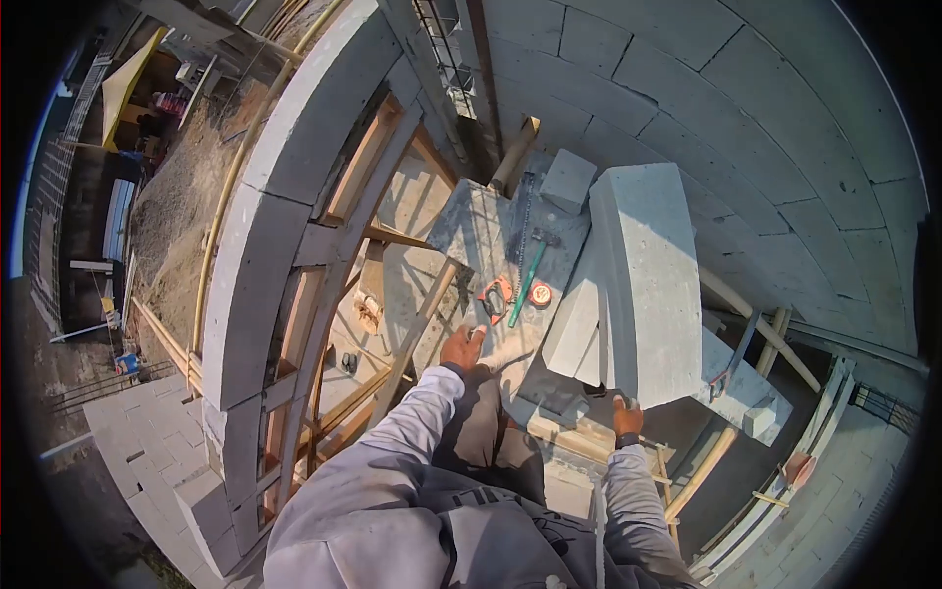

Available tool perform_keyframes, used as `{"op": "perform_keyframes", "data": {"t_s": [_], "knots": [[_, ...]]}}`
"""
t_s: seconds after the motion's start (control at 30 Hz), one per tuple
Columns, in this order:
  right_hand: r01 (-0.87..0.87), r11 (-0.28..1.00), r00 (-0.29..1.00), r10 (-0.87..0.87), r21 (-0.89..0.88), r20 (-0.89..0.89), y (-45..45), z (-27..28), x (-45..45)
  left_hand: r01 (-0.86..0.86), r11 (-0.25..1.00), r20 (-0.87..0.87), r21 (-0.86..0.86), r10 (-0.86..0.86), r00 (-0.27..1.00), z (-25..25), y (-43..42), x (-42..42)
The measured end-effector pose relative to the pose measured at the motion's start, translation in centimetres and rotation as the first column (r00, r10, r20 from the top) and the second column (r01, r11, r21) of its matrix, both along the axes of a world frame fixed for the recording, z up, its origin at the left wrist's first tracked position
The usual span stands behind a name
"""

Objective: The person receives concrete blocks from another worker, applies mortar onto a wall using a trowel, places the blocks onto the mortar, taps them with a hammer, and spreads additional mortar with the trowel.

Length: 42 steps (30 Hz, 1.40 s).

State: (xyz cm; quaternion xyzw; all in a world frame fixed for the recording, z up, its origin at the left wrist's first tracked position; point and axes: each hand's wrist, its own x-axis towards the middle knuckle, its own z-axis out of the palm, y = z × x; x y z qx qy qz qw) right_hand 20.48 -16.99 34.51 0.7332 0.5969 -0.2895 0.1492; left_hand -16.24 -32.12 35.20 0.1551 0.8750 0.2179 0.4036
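My left hand (463, 348) is in front of my body above my thigh, its fingers curled together; whether something small is inside is hidden. My right hand (627, 416) is at the lower corner of a large pale block (655, 285), its fingers bent at the block's near end. That block stands on the platform beside another pale block (577, 329). Ahead of my left hand lie an orange-handled saw (497, 296), a hammer with a green handle (528, 280) and a round red tape measure (540, 294) on a grey board (481, 231).
A block wall (687, 88) curves along the right. On the left runs a wall with wood-framed openings (299, 314), and the ground lies far below. A small block (568, 181) sits beyond the tools. Poles (702, 476) and another tool (721, 381) are at the right.
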Motion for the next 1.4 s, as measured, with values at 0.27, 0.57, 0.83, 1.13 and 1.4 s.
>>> {"op": "perform_keyframes", "data": {"t_s": [0.27,0.57,0.83,1.13,1.4], "knots": [[-0.431,0.864,0.849,0.292,-0.260,-0.440,-1.0,0.6,-10.7,-0.020,0.997,0.189,0.071,0.007,0.982,4.2,-5.3,-0.8],[-0.494,0.826,0.776,0.277,-0.273,-0.566,7.2,5.9,-25.0,-0.457,0.889,0.117,0.040,0.450,0.886,9.3,-22.6,-5.8],[-0.857,0.428,0.511,0.771,-0.286,-0.379,-2.4,9.9,-35.0,-0.970,0.242,-0.145,-0.038,0.959,0.245,9.5,-44.0,-1.2],[-0.718,-0.691,-0.526,0.616,-0.082,-0.586,-17.3,10.1,-44.4,-0.914,-0.404,-0.208,-0.048,0.899,-0.386,5.0,-38.0,19.6],[-0.516,-0.857,-0.753,0.459,-0.009,-0.471,-30.0,8.4,-51.0,-0.736,-0.669,-0.209,-0.103,0.738,-0.642,3.9,-22.7,33.0]]}}
